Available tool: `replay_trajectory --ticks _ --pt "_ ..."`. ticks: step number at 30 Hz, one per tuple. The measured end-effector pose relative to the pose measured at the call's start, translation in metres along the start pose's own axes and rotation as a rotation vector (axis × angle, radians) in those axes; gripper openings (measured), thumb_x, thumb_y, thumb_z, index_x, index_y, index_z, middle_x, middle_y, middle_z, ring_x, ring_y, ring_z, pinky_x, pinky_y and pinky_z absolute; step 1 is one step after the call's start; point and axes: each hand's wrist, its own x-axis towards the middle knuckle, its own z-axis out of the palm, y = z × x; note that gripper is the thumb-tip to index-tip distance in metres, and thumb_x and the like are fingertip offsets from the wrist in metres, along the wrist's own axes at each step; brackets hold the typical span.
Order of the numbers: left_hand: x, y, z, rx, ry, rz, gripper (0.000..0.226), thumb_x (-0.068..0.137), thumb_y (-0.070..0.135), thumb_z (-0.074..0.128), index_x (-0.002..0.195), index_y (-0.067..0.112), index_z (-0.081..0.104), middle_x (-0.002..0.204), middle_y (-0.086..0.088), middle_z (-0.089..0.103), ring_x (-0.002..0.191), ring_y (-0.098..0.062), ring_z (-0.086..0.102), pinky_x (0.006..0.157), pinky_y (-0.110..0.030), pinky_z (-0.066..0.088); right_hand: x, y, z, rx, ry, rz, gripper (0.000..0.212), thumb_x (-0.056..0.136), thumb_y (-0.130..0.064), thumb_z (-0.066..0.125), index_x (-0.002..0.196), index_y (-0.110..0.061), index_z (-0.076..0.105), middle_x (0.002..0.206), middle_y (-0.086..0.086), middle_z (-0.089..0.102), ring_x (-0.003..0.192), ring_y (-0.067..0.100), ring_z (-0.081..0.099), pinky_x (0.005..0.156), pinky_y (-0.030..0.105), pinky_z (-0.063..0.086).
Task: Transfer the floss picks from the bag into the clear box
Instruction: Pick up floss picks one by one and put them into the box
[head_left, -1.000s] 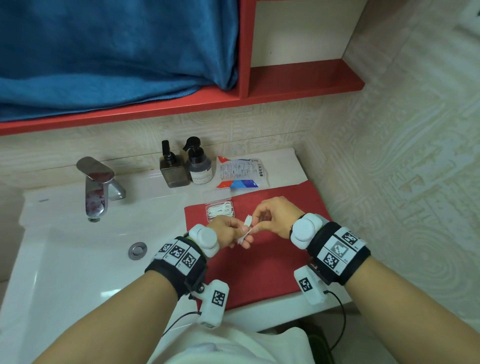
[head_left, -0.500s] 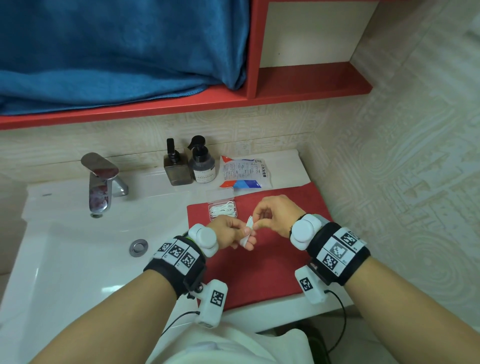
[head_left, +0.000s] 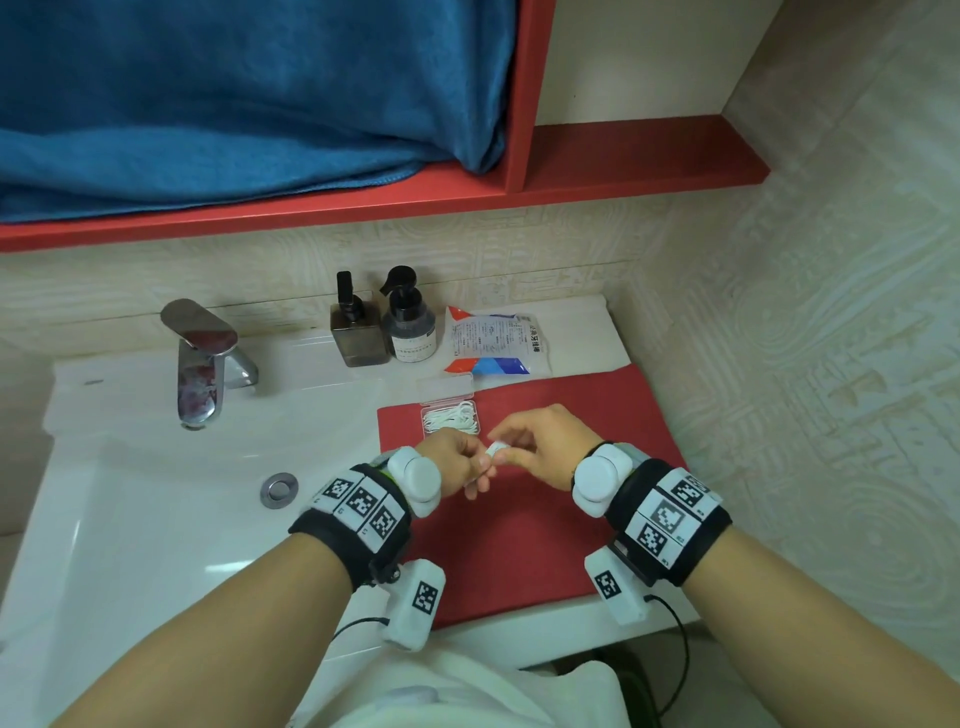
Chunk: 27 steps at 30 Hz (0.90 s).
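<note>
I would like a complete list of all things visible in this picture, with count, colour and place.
Open clear plastic box: 1, holds white floss picks, back edge of mat
Printed plastic bag: 1, white, red, blue; counter behind box
Red rectangular mat: 1, counter right of basin
Dark pump bottles: 2, against wall
Chrome faucet: 1, behind basin
White sink basin: 1, left
Blue towel: 1, on red shelf
Small white piece: 1, pinched by both hands
Left hand, right hand: above mat

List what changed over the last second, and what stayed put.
The left hand and right hand drew closer, still pinching the small white wrapped packet, now bunched shorter between the fingertips. The clear plastic box, printed white bag and red mat stayed put.
</note>
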Motion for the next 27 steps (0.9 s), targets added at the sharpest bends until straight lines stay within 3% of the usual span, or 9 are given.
replay_trajectory --ticks 4,8,12,15,18,20,23,27 --pt "0.003 -0.003 -0.001 -0.019 0.067 0.001 0.03 0.096 0.009 0.05 0.068 0.015 0.061 0.063 0.001 0.065 0.056 -0.011 0.061 0.062 -0.018 0.048 0.004 -0.003 0.005 0.075 0.051 0.095 0.034 0.084 -0.042 0.071 0.112 -0.023 0.067 0.092 -0.005 0.072 0.077 0.009 0.069 0.079 0.032 0.058" --pt "0.011 -0.009 -0.004 -0.066 0.229 -0.028 0.029 0.092 0.01 0.056 0.065 0.016 0.063 0.063 0.001 0.061 0.06 -0.01 0.054 0.064 -0.023 0.043 0.005 -0.005 0.009 0.17 0.101 0.167 0.043 0.075 -0.051 0.077 0.105 -0.025 0.062 0.09 -0.009 0.071 0.076 0.003 0.068 0.075 0.024 0.057" --pt "0.016 -0.007 -0.005 -0.469 0.258 -0.104 0.021 0.093 0.003 0.051 0.085 0.013 0.068 0.082 -0.004 0.065 0.074 -0.016 0.058 0.067 -0.026 0.044 0.008 -0.006 0.011 0.192 0.146 0.214 0.032 0.075 -0.046 0.079 0.094 -0.025 0.064 0.088 -0.008 0.07 0.073 0.002 0.065 0.071 0.021 0.053" --pt "0.019 0.0 -0.001 -0.718 0.321 -0.132 0.036 0.09 0.003 0.048 0.071 0.02 0.073 0.082 -0.008 0.068 0.071 -0.023 0.06 0.061 -0.026 0.043 0.012 -0.016 0.014 0.279 0.094 0.21 0.017 0.08 -0.035 0.077 0.089 -0.025 0.066 0.083 -0.004 0.07 0.065 0.001 0.063 0.068 0.021 0.051" --pt "0.019 0.007 0.001 -0.907 0.322 -0.105 0.022 0.095 0.008 0.051 0.083 0.015 0.069 0.079 -0.011 0.068 0.06 -0.02 0.064 0.055 -0.025 0.05 0.014 -0.028 0.018 0.478 0.113 0.246 0.006 0.086 -0.021 0.073 0.086 -0.019 0.067 0.069 0.008 0.071 0.048 0.008 0.061 0.054 0.022 0.052" --pt "0.019 0.008 0.001 -0.957 0.325 -0.085 0.017 0.097 0.013 0.051 0.087 0.012 0.065 0.076 -0.007 0.068 0.055 -0.015 0.065 0.052 -0.022 0.052 0.015 -0.032 0.019 0.542 0.161 0.239 0.004 0.088 -0.015 0.07 0.091 -0.012 0.07 0.061 0.006 0.066 0.041 0.006 0.057 0.048 0.018 0.049" --pt "0.023 0.005 0.001 -0.962 0.277 -0.039 0.013 0.096 0.018 0.054 0.093 0.011 0.065 0.084 -0.011 0.067 0.065 -0.02 0.065 0.062 -0.027 0.052 0.014 -0.03 0.019 0.531 0.216 0.217 0.014 0.092 -0.013 0.066 0.102 -0.007 0.072 0.058 0.002 0.061 0.039 0.004 0.055 0.046 0.016 0.048" --pt "0.024 0.002 0.004 -0.837 0.311 -0.029 0.018 0.095 0.02 0.056 0.104 0.01 0.068 0.09 -0.011 0.07 0.074 -0.02 0.065 0.07 -0.03 0.05 0.013 -0.024 0.02 0.457 0.242 0.226 0.01 0.092 -0.017 0.066 0.091 -0.013 0.075 0.057 0.001 0.061 0.039 0.006 0.055 0.048 0.018 0.047"
